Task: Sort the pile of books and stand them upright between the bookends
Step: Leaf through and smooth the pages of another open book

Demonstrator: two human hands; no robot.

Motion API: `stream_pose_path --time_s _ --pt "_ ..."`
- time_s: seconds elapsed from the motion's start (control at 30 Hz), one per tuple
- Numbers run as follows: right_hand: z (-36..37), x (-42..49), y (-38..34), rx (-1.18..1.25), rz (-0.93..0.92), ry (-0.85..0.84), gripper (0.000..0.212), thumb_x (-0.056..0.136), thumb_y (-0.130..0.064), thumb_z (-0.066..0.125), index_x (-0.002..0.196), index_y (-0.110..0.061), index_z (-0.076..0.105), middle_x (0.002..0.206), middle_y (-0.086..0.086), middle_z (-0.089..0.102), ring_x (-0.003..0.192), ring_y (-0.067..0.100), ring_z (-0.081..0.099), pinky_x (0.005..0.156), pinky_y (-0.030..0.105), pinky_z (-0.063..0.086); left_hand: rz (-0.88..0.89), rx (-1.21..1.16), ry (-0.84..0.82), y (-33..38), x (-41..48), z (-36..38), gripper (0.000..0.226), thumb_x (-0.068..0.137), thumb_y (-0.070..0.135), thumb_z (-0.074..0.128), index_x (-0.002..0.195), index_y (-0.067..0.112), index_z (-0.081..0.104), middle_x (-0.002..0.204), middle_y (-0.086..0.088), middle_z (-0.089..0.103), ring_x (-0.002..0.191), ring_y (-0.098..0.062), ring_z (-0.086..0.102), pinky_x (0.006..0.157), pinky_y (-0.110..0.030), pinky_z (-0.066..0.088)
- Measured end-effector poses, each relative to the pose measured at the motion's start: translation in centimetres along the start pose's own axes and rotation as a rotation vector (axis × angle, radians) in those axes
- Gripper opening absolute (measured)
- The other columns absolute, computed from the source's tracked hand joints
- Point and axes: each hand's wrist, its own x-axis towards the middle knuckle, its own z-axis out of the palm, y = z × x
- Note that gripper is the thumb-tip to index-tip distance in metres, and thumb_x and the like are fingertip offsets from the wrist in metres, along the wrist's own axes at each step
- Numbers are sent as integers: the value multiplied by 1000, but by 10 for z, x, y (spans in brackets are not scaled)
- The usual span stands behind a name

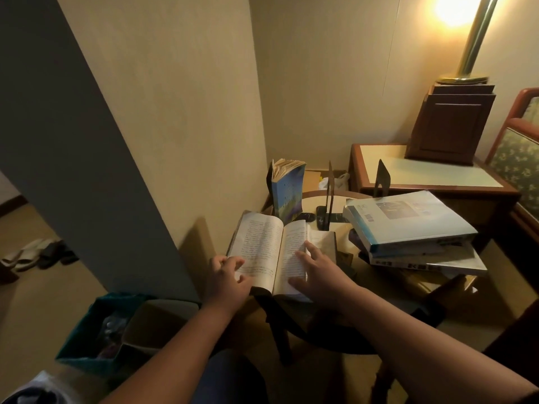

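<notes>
On the open book, right hand (318, 269): it lies flat on the right page with fingers straight and spread. It holds nothing and only presses the paper, I think so that the pages do not turn by themselves.
Left hand (227, 275): it is at the near left corner of the open book with fingers curled onto the left page. I cannot tell if it pinches the page or only rests there.
Open book (262, 249): it lies flat directly under both hands, on the near side of the round table (312, 204). It is probably open so the person can check it before sorting.
Blue book (287, 193): it stands upright just behind the far edge of the open book, so it seems already placed.
Bookends: one bookend (329, 196) stands just behind the far right corner of the open book. The other bookend (382, 179) is further behind and to the right.
Pile of books (408, 228): it lies flat to the right of the open book, near it and not yet sorted.
Progress: the task seems at an early stage; the open book must be closed before it can stand.
</notes>
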Motion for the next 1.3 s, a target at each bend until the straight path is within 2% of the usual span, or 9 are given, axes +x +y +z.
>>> stream_pose_path --time_s 0.17,0.27,0.33,0.47,0.63,0.8,1.0,1.13,1.3 --pt "-5 -11 18 -4 16 -1 79 92 -59 54 156 -32 16 166 -4 -6 150 31 15 115 50 32 0 182 -34 18 -8 6 38 94 43 51 127 25 56 141 -7 39 120 -24 49 92 -36 49" --pt "-5 -17 22 3 28 10 78 93 -56 54 156 -31 16 166 -3 -6 151 29 13 115 50 30 133 485 -15 36 -5 11 57 91 62 42 126 20 56 152 -13 30 141 -35 27 114 -51 25" --pt "-3 -19 20 23 36 27 77 94 -55 54 156 -31 16 166 -3 -5 151 29 14 116 49 30 336 541 -9 42 0 15 57 91 54 49 135 17 51 159 -13 21 148 -36 14 119 -53 14" --pt "2 -18 16 64 58 53 76 95 -54 52 156 -33 13 166 -7 -6 152 27 6 119 49 21 673 612 -43 44 9 19 54 90 33 57 142 21 48 154 -6 40 147 -29 28 120 -56 13" --pt "7 -16 16 157 47 74 77 97 -60 42 157 -37 1 165 -13 -9 152 17 -5 121 43 7 459 378 -290 38 12 26 51 96 22 45 147 17 39 152 -4 36 142 -24 34 119 -44 27" --pt "17 -14 23 346 25 96 76 95 -70 28 156 -40 -8 165 -15 -6 151 12 -4 122 42 7 263 92 -312 50 15 23 41 98 43 47 128 16 54 133 -3 48 116 -15 50 94 -28 43" --pt "24 -11 28 325 11 117 64 99 -61 23 156 -39 7 163 -19 -6 150 7 -7 124 44 6 52 47 -387 79 16 18 102 69 91 41 140 17 46 139 -5 42 119 -21 51 93 -38 49" --pt "25 -7 29 216 24 70 64 103 -51 33 158 -34 6 164 -15 -11 148 9 -12 119 37 2 44 119 -373 86 19 18 91 76 63 68 147 18 34 147 -7 38 129 -25 45 99 -39 45" --pt "21 -9 25 100 40 39 65 104 -44 36 158 -32 1 164 -10 -16 151 17 -14 120 40 0 149 82 -290 79 21 6 90 79 41 75 151 30 21 146 -2 38 127 -24 46 94 -35 45"
